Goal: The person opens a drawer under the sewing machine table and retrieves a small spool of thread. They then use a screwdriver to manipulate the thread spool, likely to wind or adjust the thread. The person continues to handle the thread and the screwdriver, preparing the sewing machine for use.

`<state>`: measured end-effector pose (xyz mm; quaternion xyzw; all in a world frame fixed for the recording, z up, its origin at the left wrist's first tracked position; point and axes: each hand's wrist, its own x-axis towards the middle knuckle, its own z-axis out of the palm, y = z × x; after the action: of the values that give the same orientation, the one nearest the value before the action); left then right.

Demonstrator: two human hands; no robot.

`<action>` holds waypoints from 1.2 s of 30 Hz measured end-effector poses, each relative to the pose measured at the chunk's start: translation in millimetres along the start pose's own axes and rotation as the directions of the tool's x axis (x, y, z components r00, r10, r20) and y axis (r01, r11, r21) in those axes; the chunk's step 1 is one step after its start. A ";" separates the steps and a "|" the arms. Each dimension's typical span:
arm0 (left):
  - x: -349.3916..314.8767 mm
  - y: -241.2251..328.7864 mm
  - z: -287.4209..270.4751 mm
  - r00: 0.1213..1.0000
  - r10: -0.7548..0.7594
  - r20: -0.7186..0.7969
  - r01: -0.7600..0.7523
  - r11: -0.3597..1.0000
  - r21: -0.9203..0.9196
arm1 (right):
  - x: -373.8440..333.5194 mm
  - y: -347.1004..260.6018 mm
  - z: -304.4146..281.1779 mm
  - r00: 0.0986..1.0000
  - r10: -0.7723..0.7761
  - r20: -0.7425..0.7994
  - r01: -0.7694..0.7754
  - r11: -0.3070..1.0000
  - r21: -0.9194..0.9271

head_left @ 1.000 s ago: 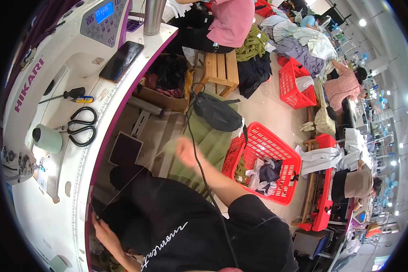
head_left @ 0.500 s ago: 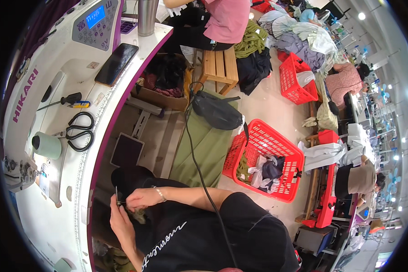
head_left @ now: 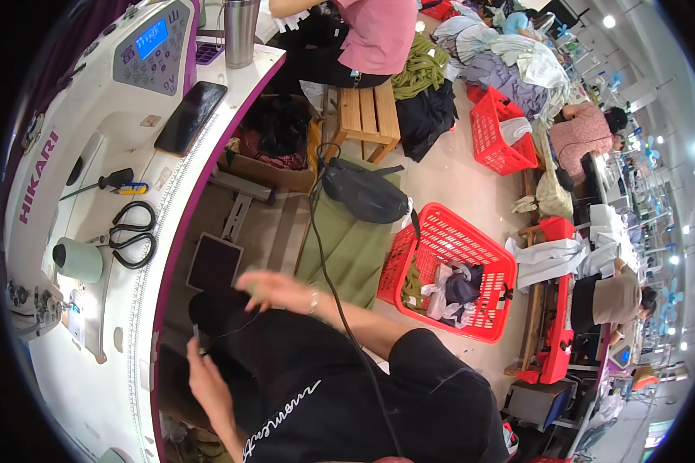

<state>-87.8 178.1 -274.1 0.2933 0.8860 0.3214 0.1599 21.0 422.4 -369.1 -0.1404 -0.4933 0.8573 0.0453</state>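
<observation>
Left hand (head_left: 207, 380) low beside the table (head_left: 143, 324) edge, fingers pinched shut on a small thin dark tool (head_left: 197, 339), probably a thread snip or needle-like piece; too small to tell which. The tool stands roughly upright out of the top of the grip.

Right hand (head_left: 274, 289) up and to the right of the left grip, blurred, fingers spread and loose. It looks open; whether it pinches anything I cannot tell.

A thin thread (head_left: 235, 328) runs from the left grip up and rightward toward the right hand, so its long axis slants between the two hands. It lies over the black fabric (head_left: 286, 370) on the lap, which spreads just right of and below the left grip, touching that hand.

Left hand is nearer the tool end; right hand nearer the far end of the thread.

Above the left grip, on the table: black scissors (head_left: 133, 234), pale green thread cone (head_left: 77, 259), screwdriver (head_left: 104, 184). Well apart from both hands.
</observation>
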 end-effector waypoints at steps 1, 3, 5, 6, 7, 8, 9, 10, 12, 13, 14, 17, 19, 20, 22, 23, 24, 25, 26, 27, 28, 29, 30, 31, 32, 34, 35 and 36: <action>0.1 11.1 3.4 0.999 0.033 0.019 -0.033 0.999 -0.009 | 5.1 -5.2 34.3 0.989 0.018 0.145 -0.008 0.998 -0.067; 1.8 16.0 11.1 0.994 0.065 0.086 -0.062 0.997 -0.036 | 19.3 13.1 63.7 0.905 0.178 0.386 -0.051 0.947 -0.318; 2.4 7.9 3.4 0.996 0.080 0.047 -0.081 0.997 0.007 | 24.7 26.0 79.1 0.840 0.059 0.540 0.206 0.886 -0.416; 2.5 2.5 -2.2 0.996 0.088 0.028 -0.089 0.996 0.030 | 18.6 28.5 70.8 0.899 0.054 0.434 0.093 0.947 -0.309; -1.1 -7.2 -10.8 0.997 0.070 -0.022 -0.069 0.997 0.022 | 11.3 26.7 55.4 0.940 0.075 0.334 -0.014 0.983 -0.184; -5.8 -26.8 -14.5 0.995 0.029 -0.094 -0.030 1.000 -0.001 | 3.1 25.6 33.0 0.968 0.116 0.221 -0.108 0.993 -0.048; -9.3 -32.3 -25.1 0.988 -0.130 -0.084 0.133 0.991 0.024 | -2.6 34.8 -11.8 0.991 0.113 0.068 -0.131 0.913 0.386; -12.2 -37.5 -35.5 0.956 -0.283 -0.073 0.287 0.957 0.050 | -9.9 43.8 -57.1 0.990 0.107 -0.091 -0.005 0.674 0.738; -28.9 -96.2 -33.6 0.955 -0.124 -0.270 0.150 0.986 0.078 | -36.4 44.0 -151.2 0.869 -0.168 -0.466 0.441 0.689 0.574; -33.1 -116.6 -33.2 0.947 -0.127 -0.295 0.167 0.979 0.114 | -42.8 33.8 -176.8 0.676 -0.232 -0.699 0.605 0.716 0.348; -33.1 -114.8 -32.9 0.946 -0.111 -0.306 0.148 0.984 0.101 | -47.1 21.5 -176.3 0.507 -0.030 -0.862 0.586 0.745 0.319; -31.7 -98.8 -27.3 0.964 -0.064 -0.260 0.084 0.994 0.069 | -29.4 18.5 -140.1 0.819 -0.153 -0.553 0.272 0.952 0.140; -20.1 -68.3 -11.0 0.987 -0.028 -0.155 0.036 0.998 0.048 | 2.1 15.3 -70.9 0.976 -0.040 -0.215 0.060 0.994 0.087; -16.1 -51.4 -4.2 0.994 -0.016 -0.106 0.021 0.999 0.042 | 8.1 3.1 -18.0 0.995 -0.026 -0.095 0.026 1.000 0.001; -10.8 -2.4 1.2 0.998 0.062 -0.016 -0.063 0.998 -0.031 | 16.9 5.7 47.1 0.967 0.022 0.252 -0.031 0.999 0.033; -8.8 2.4 4.1 0.998 0.062 0.014 -0.061 0.997 -0.044 | 21.9 2.6 68.9 0.924 0.128 0.361 -0.070 0.983 -0.168; -6.6 5.2 3.4 0.998 0.050 0.034 -0.048 0.998 -0.045 | 25.8 5.3 81.2 0.865 0.250 0.435 -0.084 0.927 -0.364; -4.8 6.0 -0.6 0.998 0.033 0.048 -0.031 0.998 -0.045 | 25.4 13.1 90.0 0.882 0.156 0.444 -0.013 0.951 -0.308; -2.5 5.2 -3.1 0.998 0.016 0.061 -0.013 0.999 -0.044 | 23.4 18.9 93.6 0.892 0.060 0.449 0.061 0.966 -0.250; -2.9 -4.0 -4.6 0.996 0.083 0.021 -0.082 0.996 -0.028 | 15.9 21.9 83.7 0.887 0.162 0.432 -0.130 0.986 -0.104; -3.6 -22.9 -4.9 0.986 0.160 -0.048 -0.159 0.987 0.013 | 12.9 25.3 71.0 0.903 0.214 0.373 -0.240 0.971 0.023; -5.9 -30.9 -13.7 0.999 0.001 -0.042 0.000 1.000 0.013 | 3.3 18.7 46.5 0.966 0.123 0.229 -0.129 0.992 0.013; -2.1 -37.4 -16.9 0.989 -0.147 0.006 0.147 0.989 -0.001 | -8.2 40.3 1.6 0.990 0.137 0.022 -0.135 0.916 0.377; -3.9 -48.3 -21.3 0.995 -0.030 -0.098 0.033 0.999 0.034 | -15.8 49.1 -44.6 0.975 0.072 -0.212 0.050 0.852 0.520; -5.3 -63.5 -23.1 0.978 0.083 -0.190 -0.068 0.994 0.084 | -29.7 51.8 -99.6 0.890 -0.007 -0.456 0.202 0.902 0.381; -10.3 -84.5 -31.9 0.975 -0.122 -0.186 0.132 0.991 0.039 | -58.1 32.2 -161.0 0.657 -0.275 -0.702 0.599 0.756 0.265; -7.9 -72.8 -33.3 0.974 -0.157 -0.163 0.168 0.984 0.054 | -56.7 27.3 -162.2 0.638 -0.209 -0.741 0.559 0.787 0.259; -6.2 -59.5 -34.1 0.971 -0.193 -0.139 0.204 0.977 0.069 | -55.7 23.2 -162.0 0.612 -0.145 -0.777 0.517 0.817 0.255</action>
<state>-123.9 121.1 -287.7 0.1878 0.9320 0.2857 0.1203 121.9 533.5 -454.9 -0.3570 -0.2351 0.7944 0.4315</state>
